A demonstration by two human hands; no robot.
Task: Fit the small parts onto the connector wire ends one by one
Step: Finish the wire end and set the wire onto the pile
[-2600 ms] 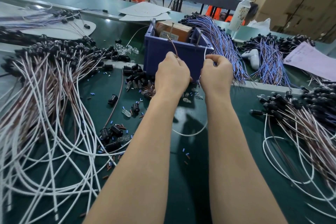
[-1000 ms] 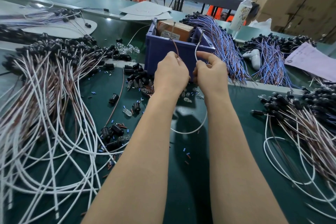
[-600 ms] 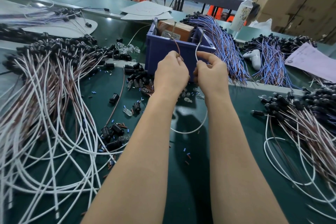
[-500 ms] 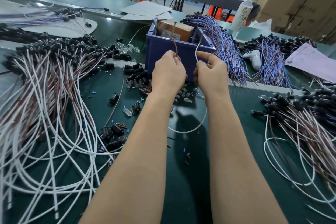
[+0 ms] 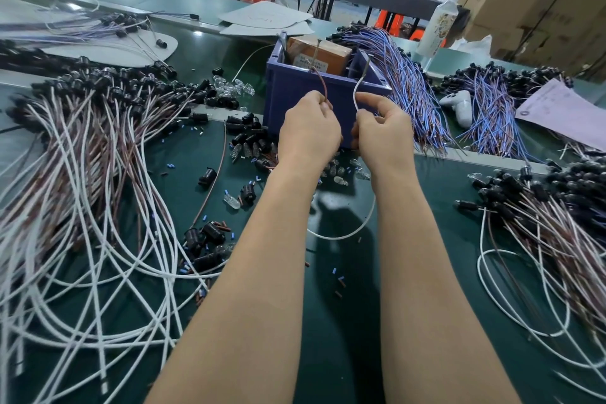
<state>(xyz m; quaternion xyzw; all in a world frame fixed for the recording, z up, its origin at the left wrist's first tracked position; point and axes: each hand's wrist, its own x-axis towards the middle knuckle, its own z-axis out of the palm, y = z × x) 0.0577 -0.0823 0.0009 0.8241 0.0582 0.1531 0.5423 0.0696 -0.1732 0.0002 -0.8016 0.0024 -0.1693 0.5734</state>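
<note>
My left hand point(image 5: 308, 129) pinches a brown wire point(image 5: 324, 88), whose end rises toward 12 o'clock in front of the bin point(image 5: 288, 98). My right hand point(image 5: 382, 133) curls round a white wire point(image 5: 355, 93), forefinger lifted; that wire loops down to 6 o'clock between my forearms. The hands sit just apart. I cannot tell whether either hides a small part. Loose black parts point(image 5: 249, 138) lie on the mat point(image 5: 344, 321) at 9 o'clock of my left hand.

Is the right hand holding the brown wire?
No, the right hand pinches the white wire, while the brown wire rises from the left hand.
</note>
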